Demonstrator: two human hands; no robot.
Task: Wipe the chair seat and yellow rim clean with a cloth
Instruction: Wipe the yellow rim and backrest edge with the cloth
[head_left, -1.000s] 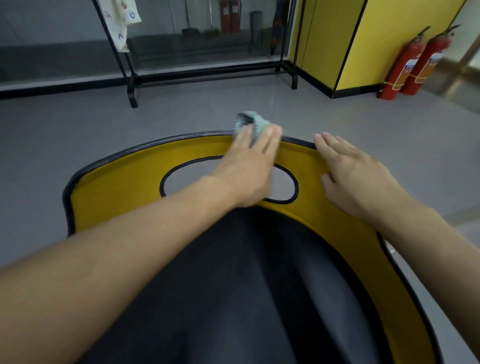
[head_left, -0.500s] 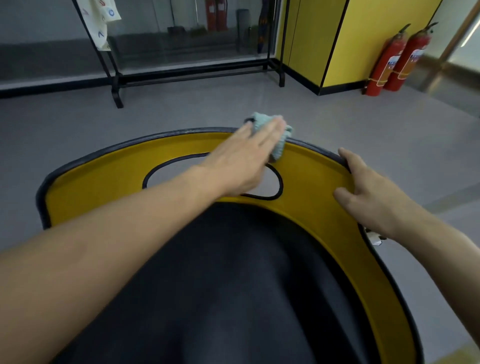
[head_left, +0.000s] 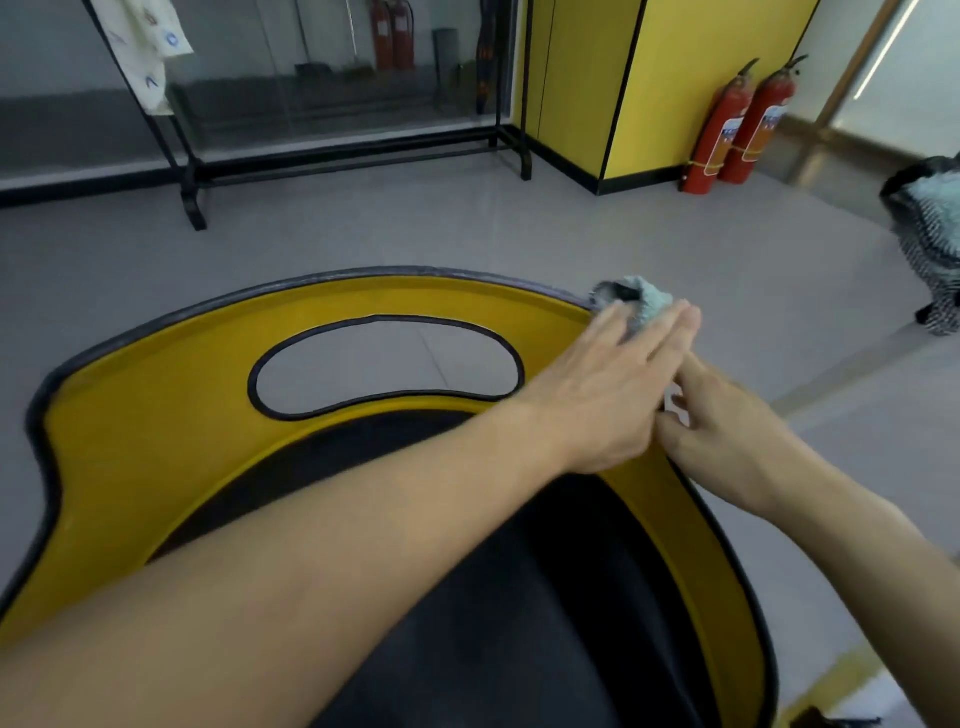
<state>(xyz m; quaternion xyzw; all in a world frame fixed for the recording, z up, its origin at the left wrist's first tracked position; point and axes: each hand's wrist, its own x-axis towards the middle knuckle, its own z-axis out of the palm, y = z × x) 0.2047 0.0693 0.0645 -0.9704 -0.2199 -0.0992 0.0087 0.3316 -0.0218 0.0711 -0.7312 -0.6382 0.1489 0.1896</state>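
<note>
The chair's black seat (head_left: 519, 597) is ringed by a yellow rim (head_left: 156, 441) with a dark piped edge and an oval cut-out (head_left: 384, 364). A pale teal cloth (head_left: 644, 304) lies on the rim's far right top edge. My left hand (head_left: 608, 395) presses it down with straight fingers, my forearm crossing the seat. My right hand (head_left: 737, 441) holds the rim's outer right edge just behind the left hand; its fingers are partly hidden.
Grey floor surrounds the chair. A black metal rack (head_left: 192, 171) with a hanging towel stands at the back left. A yellow cabinet (head_left: 649, 78) and two red fire extinguishers (head_left: 737, 124) stand at the back right. A bundle of teal and patterned fabric (head_left: 930, 234) sits at the right edge.
My left hand has slid the cloth along the rim's top from the middle to the right. My right hand has shifted from lying on the rim to holding its outer edge.
</note>
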